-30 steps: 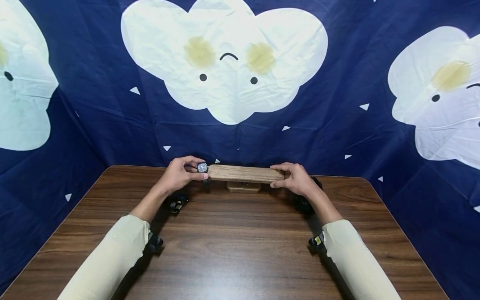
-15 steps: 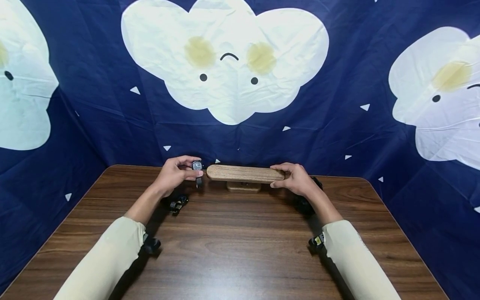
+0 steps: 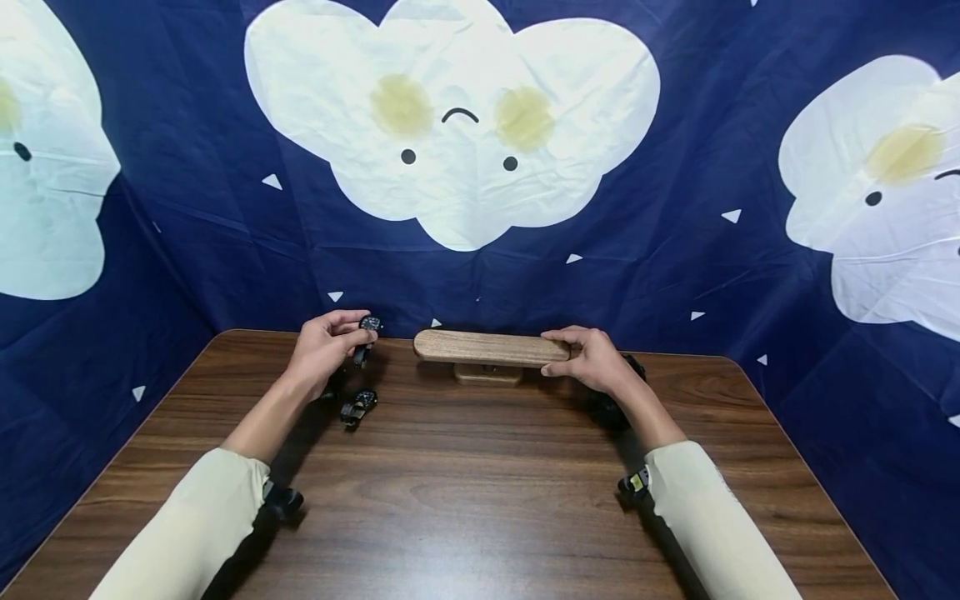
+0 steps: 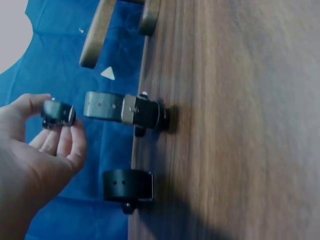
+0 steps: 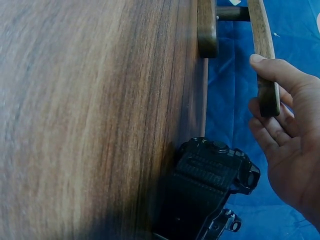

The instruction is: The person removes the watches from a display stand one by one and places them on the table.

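My left hand (image 3: 318, 354) pinches a black-strapped wristwatch (image 3: 370, 324) between thumb and fingers, its dial facing up. The watch is held left of a wooden stand, apart from its bar (image 3: 480, 347). That bar lies level on a short post over a small wooden base (image 3: 487, 375). At the bar's right end, my right hand (image 3: 588, 358) grips it with the thumb on the near side and fingers beyond. Another black wristwatch (image 3: 358, 407) rests on the table below the left hand. The left wrist view shows a third watch (image 4: 127, 185) beside it, largely covered by the forearm in the head view.
A bulky black object (image 5: 200, 180) stands at the table's back right, mostly behind the right forearm in the head view. The brown wooden table (image 3: 480, 483) ends at a blue curtain (image 3: 187, 208) printed with white clouds. Small black cameras sit at both sleeves.
My left hand has moved left with the wristwatch, away from the bar's left end, which shows fully now. The right hand and the stand have stayed in place.
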A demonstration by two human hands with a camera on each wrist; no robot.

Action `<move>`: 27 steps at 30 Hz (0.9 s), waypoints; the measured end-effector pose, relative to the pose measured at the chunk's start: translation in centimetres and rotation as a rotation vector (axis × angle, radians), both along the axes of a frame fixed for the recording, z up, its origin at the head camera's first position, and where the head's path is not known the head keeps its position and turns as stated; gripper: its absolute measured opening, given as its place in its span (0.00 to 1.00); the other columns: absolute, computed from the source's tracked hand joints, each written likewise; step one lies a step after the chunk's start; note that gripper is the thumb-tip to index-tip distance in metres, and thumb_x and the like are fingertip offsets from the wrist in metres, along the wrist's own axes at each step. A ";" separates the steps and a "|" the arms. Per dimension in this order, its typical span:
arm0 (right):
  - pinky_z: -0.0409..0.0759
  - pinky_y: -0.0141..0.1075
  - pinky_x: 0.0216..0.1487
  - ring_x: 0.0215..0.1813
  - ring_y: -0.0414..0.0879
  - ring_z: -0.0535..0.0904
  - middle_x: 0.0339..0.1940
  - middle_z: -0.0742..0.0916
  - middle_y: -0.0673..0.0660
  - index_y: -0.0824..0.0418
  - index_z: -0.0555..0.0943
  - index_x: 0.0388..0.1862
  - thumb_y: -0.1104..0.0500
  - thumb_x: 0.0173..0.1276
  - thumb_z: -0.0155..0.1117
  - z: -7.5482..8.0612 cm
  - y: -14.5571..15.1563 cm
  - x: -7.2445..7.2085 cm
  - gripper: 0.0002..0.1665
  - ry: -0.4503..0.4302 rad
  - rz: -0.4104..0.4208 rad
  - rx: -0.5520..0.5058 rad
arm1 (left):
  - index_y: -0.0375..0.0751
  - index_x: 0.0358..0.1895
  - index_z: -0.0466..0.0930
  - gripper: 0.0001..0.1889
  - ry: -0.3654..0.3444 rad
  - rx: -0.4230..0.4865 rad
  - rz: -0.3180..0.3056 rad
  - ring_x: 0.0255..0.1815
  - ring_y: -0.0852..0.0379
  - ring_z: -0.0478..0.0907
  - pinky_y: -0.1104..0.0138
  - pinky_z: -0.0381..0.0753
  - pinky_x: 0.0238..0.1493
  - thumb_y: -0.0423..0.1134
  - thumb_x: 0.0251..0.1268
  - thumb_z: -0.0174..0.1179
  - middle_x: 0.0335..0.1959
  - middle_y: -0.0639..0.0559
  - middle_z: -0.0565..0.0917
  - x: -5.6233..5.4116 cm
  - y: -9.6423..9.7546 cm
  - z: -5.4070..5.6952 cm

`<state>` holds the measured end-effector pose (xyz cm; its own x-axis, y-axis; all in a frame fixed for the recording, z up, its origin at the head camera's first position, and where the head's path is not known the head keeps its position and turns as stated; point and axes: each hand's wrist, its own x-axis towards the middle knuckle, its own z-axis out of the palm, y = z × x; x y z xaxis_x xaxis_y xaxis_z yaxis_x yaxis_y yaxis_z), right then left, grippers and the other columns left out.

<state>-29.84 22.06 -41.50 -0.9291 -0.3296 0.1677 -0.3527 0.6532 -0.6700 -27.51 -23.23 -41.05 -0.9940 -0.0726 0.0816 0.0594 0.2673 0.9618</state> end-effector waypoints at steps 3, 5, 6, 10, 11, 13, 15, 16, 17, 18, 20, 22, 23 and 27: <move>0.85 0.47 0.61 0.60 0.57 0.88 0.69 0.90 0.64 0.59 0.89 0.71 0.58 0.63 0.90 0.0 0.0 0.0 0.37 0.003 -0.001 0.000 | 0.35 0.76 0.83 0.29 0.016 -0.055 0.034 0.47 0.73 0.82 0.81 0.81 0.46 0.37 0.75 0.74 0.50 0.55 0.91 0.3 -0.4 0.0; 0.85 0.47 0.61 0.61 0.57 0.88 0.69 0.90 0.64 0.59 0.89 0.71 0.58 0.63 0.90 0.0 0.0 0.0 0.37 0.002 -0.002 -0.001 | 0.36 0.76 0.83 0.29 0.025 -0.092 0.043 0.51 0.73 0.80 0.83 0.81 0.50 0.38 0.75 0.74 0.56 0.47 0.90 0.5 -0.8 0.0; 0.85 0.47 0.61 0.61 0.57 0.88 0.69 0.90 0.63 0.59 0.89 0.71 0.58 0.63 0.90 0.0 0.0 0.0 0.37 0.002 -0.002 -0.001 | 0.36 0.76 0.83 0.29 0.029 -0.098 0.045 0.51 0.73 0.80 0.83 0.81 0.50 0.37 0.75 0.74 0.59 0.43 0.89 0.6 -0.9 0.0; 0.84 0.47 0.60 0.61 0.57 0.87 0.69 0.90 0.63 0.58 0.89 0.71 0.57 0.63 0.90 -0.1 0.1 -0.1 0.37 -0.001 -0.001 0.003 | 0.35 0.77 0.82 0.30 0.044 -0.110 0.040 0.53 0.73 0.80 0.83 0.82 0.50 0.37 0.74 0.74 0.57 0.49 0.89 1.1 -1.7 0.2; 0.84 0.47 0.60 0.60 0.57 0.87 0.69 0.90 0.63 0.58 0.89 0.71 0.57 0.63 0.90 -0.1 0.1 0.0 0.37 -0.001 -0.001 0.003 | 0.34 0.77 0.82 0.30 0.048 -0.105 0.038 0.53 0.73 0.80 0.82 0.82 0.50 0.37 0.74 0.75 0.55 0.53 0.88 1.3 -1.9 0.3; 0.84 0.46 0.59 0.60 0.57 0.87 0.69 0.90 0.64 0.58 0.89 0.72 0.58 0.63 0.90 -0.1 0.1 0.0 0.37 -0.004 0.000 0.001 | 0.33 0.77 0.81 0.31 0.052 -0.092 0.035 0.52 0.73 0.81 0.81 0.83 0.49 0.36 0.74 0.75 0.51 0.62 0.88 1.5 -2.3 0.5; 0.84 0.46 0.59 0.59 0.57 0.87 0.69 0.90 0.64 0.58 0.89 0.72 0.58 0.63 0.90 -0.1 0.1 0.0 0.37 -0.005 0.000 -0.003 | 0.32 0.77 0.80 0.32 0.055 -0.076 0.038 0.51 0.73 0.81 0.81 0.83 0.48 0.36 0.73 0.76 0.47 0.69 0.87 1.7 -2.7 0.6; 0.84 0.46 0.59 0.59 0.57 0.87 0.69 0.90 0.64 0.58 0.89 0.71 0.58 0.63 0.90 -0.1 0.1 0.0 0.37 -0.006 -0.001 -0.006 | 0.31 0.77 0.80 0.32 0.053 -0.068 0.042 0.50 0.73 0.81 0.80 0.83 0.47 0.36 0.73 0.76 0.46 0.71 0.86 1.7 -2.9 0.6; 0.84 0.46 0.59 0.59 0.57 0.87 0.69 0.90 0.63 0.58 0.89 0.71 0.58 0.63 0.90 -0.1 0.1 0.0 0.37 -0.006 -0.002 -0.006 | 0.31 0.77 0.80 0.32 0.051 -0.061 0.046 0.49 0.73 0.81 0.80 0.83 0.47 0.36 0.73 0.77 0.45 0.72 0.86 1.8 -3.0 0.6; 0.84 0.46 0.59 0.59 0.57 0.87 0.69 0.90 0.63 0.58 0.89 0.71 0.58 0.63 0.90 -0.1 0.1 0.0 0.37 -0.005 -0.003 -0.003 | 0.30 0.77 0.80 0.33 0.046 -0.052 0.054 0.48 0.74 0.81 0.80 0.83 0.46 0.36 0.73 0.77 0.44 0.73 0.86 1.9 -3.2 0.6; 0.84 0.45 0.59 0.60 0.57 0.87 0.69 0.90 0.63 0.58 0.89 0.72 0.57 0.63 0.90 -0.1 0.1 -0.1 0.37 -0.003 -0.004 0.005 | 0.29 0.76 0.80 0.33 0.030 -0.036 0.073 0.46 0.75 0.81 0.79 0.84 0.44 0.36 0.73 0.77 0.42 0.73 0.85 2.0 -3.6 0.6; 0.84 0.45 0.59 0.60 0.57 0.87 0.69 0.90 0.62 0.58 0.89 0.72 0.57 0.64 0.90 -0.1 0.1 -0.2 0.37 -0.001 -0.003 0.013 | 0.29 0.76 0.80 0.32 0.008 -0.010 0.092 0.43 0.75 0.82 0.79 0.85 0.42 0.36 0.73 0.78 0.41 0.73 0.85 2.1 -4.0 0.6; 0.84 0.45 0.59 0.60 0.57 0.87 0.69 0.90 0.62 0.58 0.88 0.73 0.57 0.64 0.90 -0.1 0.1 -0.2 0.38 0.000 -0.003 0.019 | 0.29 0.75 0.80 0.32 -0.003 0.003 0.101 0.42 0.75 0.82 0.78 0.85 0.41 0.35 0.73 0.78 0.40 0.72 0.85 2.2 -4.2 0.6; 0.84 0.47 0.59 0.60 0.58 0.87 0.69 0.90 0.63 0.59 0.88 0.73 0.57 0.64 0.90 -0.1 0.1 -0.1 0.38 0.002 0.002 0.020 | 0.35 0.71 0.84 0.27 -0.037 0.026 0.131 0.40 0.77 0.83 0.78 0.84 0.39 0.35 0.72 0.79 0.38 0.74 0.86 2.4 -5.1 0.6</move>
